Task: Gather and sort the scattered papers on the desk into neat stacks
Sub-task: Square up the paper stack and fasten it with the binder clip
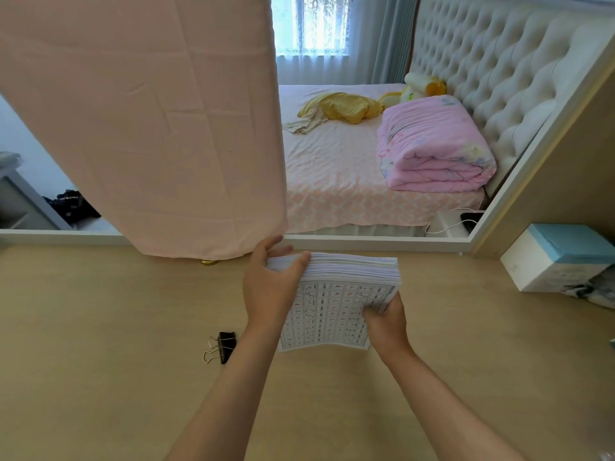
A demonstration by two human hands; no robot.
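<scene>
A thick stack of printed papers (pixel 336 311) is held upright-tilted over the light wooden desk (pixel 116 377), its top sheet covered with a grid of small characters. My left hand (pixel 269 287) grips the stack's upper left corner, thumb over the top edge. My right hand (pixel 386 324) clamps the stack's right edge lower down. The far edges of the sheets fan slightly at the top. No loose sheets show elsewhere on the desk.
A black binder clip (pixel 221 347) lies on the desk left of my left forearm. A white and blue box (pixel 559 261) sits at the right. A pink cloth (pixel 143 128) hangs over a large mirror (pixel 366 161) behind the desk.
</scene>
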